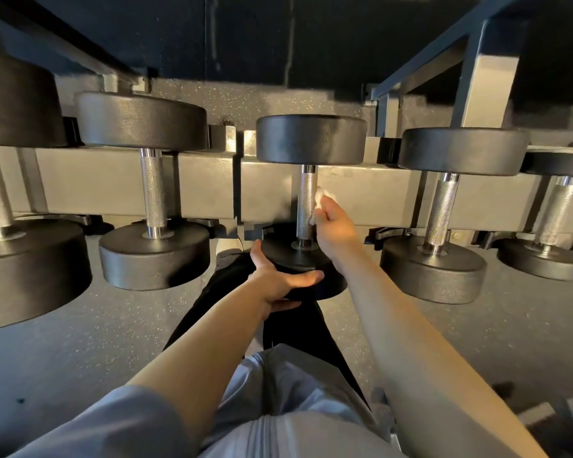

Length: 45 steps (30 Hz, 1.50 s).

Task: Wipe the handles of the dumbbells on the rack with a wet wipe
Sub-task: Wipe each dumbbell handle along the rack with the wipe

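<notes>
Head view. Grey speckled rubber floor (90,352) fills the near ground; the same speckle shows beyond the rack, under a dark wall (252,38) at the far side. Grey steel rack (113,183) runs left to right across the middle, its long rail scuffed, with a seam just left of centre. A second dark frame (477,61) slants in at far right.

Five dumbbells lie across the rail, handles pointing near to far, black round heads at each end. Largest at the left edge, sizes falling toward the right.

Centre dumbbell (311,140): its knurled handle (306,200) stands clear of the rail. Right hand (333,223) is at the handle's right side, fingers pinched on a small white wipe (323,195), which touches the handle near its middle. Left hand (275,279) is at the near head (298,256), thumb lying along the rim, fingers curled under the edge, gripping it.

Neighbour dumbbell on the left (143,120) and the one on the right (460,147) sit untouched, chrome collars bright.

Near bottom: both bare forearms, a pale blue sleeve (96,424) on the left arm, black trousers (232,292) and a light shoe toe below the rack.
</notes>
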### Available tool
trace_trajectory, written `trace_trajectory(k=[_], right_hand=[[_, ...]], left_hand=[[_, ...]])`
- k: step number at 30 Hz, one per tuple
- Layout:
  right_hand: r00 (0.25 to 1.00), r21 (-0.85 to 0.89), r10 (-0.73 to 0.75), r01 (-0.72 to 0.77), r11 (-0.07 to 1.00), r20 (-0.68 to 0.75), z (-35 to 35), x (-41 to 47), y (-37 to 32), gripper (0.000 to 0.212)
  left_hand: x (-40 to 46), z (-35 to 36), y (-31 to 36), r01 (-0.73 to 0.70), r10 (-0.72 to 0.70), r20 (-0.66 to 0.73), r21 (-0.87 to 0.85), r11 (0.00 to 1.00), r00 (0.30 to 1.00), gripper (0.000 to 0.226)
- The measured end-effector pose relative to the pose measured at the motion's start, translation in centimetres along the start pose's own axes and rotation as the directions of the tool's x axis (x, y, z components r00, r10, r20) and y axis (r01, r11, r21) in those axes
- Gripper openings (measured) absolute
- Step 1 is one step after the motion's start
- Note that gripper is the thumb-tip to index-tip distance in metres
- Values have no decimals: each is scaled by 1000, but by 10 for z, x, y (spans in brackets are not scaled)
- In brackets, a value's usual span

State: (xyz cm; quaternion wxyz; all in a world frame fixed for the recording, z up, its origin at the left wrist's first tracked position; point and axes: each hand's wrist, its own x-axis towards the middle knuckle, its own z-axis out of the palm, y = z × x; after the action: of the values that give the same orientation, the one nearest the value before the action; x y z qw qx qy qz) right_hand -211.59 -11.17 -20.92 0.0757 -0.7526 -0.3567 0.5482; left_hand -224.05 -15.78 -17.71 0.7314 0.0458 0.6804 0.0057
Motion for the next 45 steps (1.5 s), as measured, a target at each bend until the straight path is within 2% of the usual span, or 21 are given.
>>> trace_trajectory(k=[4,6,7,9,11,12,14,16,17,20,23,26,28,30,32,35,37,39,41,43,45], right_hand=[[994,-381,-16,56,923,108,-17,0,8,24],[997,-377,-3,34,925,83,-16,0,11,17],[999,-298,-30,37,954,27,-14,1,12,18],[994,15,-42,43,999,-102,-10,2,9,22],[989,369,13,42,928,-145,-9,1,-7,24],[987,454,13,60,889,-158,-7,3,-15,22],[968,557,67,83,826,-243,-2,9,-34,26],[922,680,232,46,732,-311,3,17,-46,20],[903,729,300,20,684,-307,5,20,-47,7],[938,788,318,-90,609,-138,2,21,-38,20],[990,712,127,-131,689,60,-9,15,-26,26],[988,621,147,-93,778,-37,-18,12,-20,22],[980,713,165,-35,700,-115,-24,9,-24,17],[967,844,207,17,536,-151,-22,9,-30,14],[960,855,204,61,515,-192,-10,8,-39,15],[944,668,37,205,715,-329,14,5,-42,7],[897,324,-190,332,886,-398,27,2,-33,18],[807,28,-347,409,912,-479,35,2,-26,26],[704,-70,-415,463,884,-576,39,2,-28,22],[675,44,-328,471,881,-661,42,8,-35,15],[779,425,-73,416,804,-623,39,11,-46,18]], left_hand=[[-4,1,1,18,-18,2,-8,1000,1000,127],[-4,2,0,19,-19,-1,-9,1000,1000,127],[-5,2,0,18,-18,0,-9,1000,1000,128],[-5,1,1,13,-13,3,-5,1000,1000,128],[-5,1,2,3,-3,5,-8,1000,1000,127],[-5,1,2,-4,4,4,-10,1000,1000,127],[-6,3,3,-7,7,-2,-21,1000,1000,127],[-6,3,2,-5,4,-12,-33,999,1000,128],[-7,4,3,-3,3,-18,-33,999,1000,128],[-7,4,4,-9,9,-23,-18,1000,1000,127],[-8,5,6,-7,7,-25,14,1000,1000,127],[-9,4,6,-2,3,-25,39,999,1000,129],[-12,5,7,-4,6,-30,51,999,1000,129],[-13,6,7,-4,6,-42,58,998,999,128],[-14,7,7,-7,10,-53,65,998,999,127],[-14,7,5,-19,22,-42,69,997,999,124],[-13,7,2,-35,38,-33,75,997,999,122],[-11,7,1,-39,43,-42,87,995,998,120],[-12,9,2,-26,33,-63,117,993,997,113],[-12,6,-1,-29,37,-52,143,989,998,91],[-17,-1,-4,-57,62,-35,135,989,997,64]])
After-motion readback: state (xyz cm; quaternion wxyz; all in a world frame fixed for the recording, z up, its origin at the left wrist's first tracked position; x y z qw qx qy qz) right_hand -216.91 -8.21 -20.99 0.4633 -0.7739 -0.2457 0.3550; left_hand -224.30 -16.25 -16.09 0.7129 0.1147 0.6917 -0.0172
